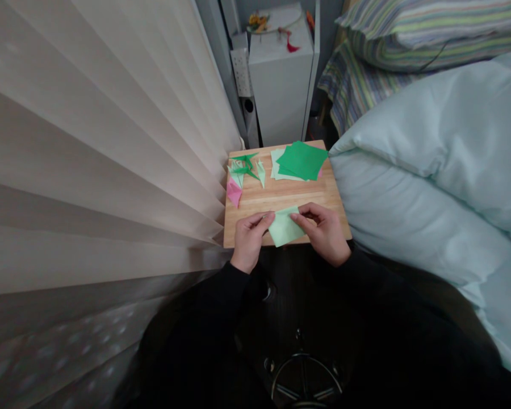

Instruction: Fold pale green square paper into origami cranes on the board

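Note:
A pale green paper square [284, 227] lies at the near edge of a small wooden table [281, 196]. My left hand [249, 238] pinches the sheet's left corner, fingers closed on it. On the paper's right side, my right hand [323, 230] presses down and grips the upper corner. A stack of dark green and pale green sheets [300, 161] rests at the table's far right. Several folded paper figures [244, 167] in green lie at the far left, with a pink folded piece [234, 192] beside them.
A pleated beige curtain [89, 170] runs along the left. A pale blue duvet [430, 170] bulges at the right, striped bedding [409, 40] behind it. A white cabinet [280, 79] stands beyond the table. A stool's metal ring [304, 380] shows below my dark clothing.

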The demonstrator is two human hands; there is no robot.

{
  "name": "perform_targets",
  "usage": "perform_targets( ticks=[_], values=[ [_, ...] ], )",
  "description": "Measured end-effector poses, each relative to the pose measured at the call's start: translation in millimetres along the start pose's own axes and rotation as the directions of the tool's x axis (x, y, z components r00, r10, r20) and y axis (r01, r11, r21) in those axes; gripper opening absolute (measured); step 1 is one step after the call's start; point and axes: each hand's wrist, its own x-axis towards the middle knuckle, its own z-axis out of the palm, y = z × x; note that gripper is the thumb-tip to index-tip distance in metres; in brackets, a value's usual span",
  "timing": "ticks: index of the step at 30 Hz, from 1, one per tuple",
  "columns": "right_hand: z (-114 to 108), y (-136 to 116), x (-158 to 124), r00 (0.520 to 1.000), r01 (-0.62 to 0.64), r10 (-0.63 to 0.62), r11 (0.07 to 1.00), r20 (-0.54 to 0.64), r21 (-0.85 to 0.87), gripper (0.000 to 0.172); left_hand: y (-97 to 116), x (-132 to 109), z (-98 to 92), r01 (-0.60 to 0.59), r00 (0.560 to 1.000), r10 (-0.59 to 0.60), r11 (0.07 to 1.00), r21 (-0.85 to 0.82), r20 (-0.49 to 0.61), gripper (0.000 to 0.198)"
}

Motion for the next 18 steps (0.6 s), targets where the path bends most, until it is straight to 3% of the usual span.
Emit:
perform_targets(
  ticks=[5,7,9,11,15,18],
  values=[
    [-1.7,-1.7,2.4,0.996,-0.09,0.089,0.992,0.009,0.088,0.025,7.2,0.1,-1.8,0.037,0.998,-0.038,0.999,0.013,0.054,0.03],
    [-4.0,-4.4,3.5,0.995,-0.092,0.09,0.993,0.034,0.067,0.024,12.0,0.9,-4.2,0.036,0.984,-0.054,0.994,0.106,0.17,0.029],
    [-6.8,-8.1,4.4,0.994,-0.07,0.069,0.997,0.09,0.009,0.023,15.3,1.2,-6.2,0.022,0.944,-0.098,0.972,0.235,0.317,0.029],
    [-9.4,-11.6,5.2,0.988,-0.059,0.064,0.998,0.144,-0.038,0.022,15.4,1.1,-7.3,-0.008,0.916,-0.121,0.948,0.319,0.383,0.029],
    [-12.0,-14.2,6.8,0.976,-0.109,0.11,0.994,0.19,-0.016,0.02,9.8,1.3,-7.1,-0.061,0.966,-0.019,0.953,0.296,0.259,0.029],
    [-12.1,-12.3,7.5,0.976,-0.142,0.129,0.988,0.174,0.066,0.021,8.5,1.6,-5.9,-0.043,0.98,-0.004,0.972,0.23,0.201,0.029]
  ],
)
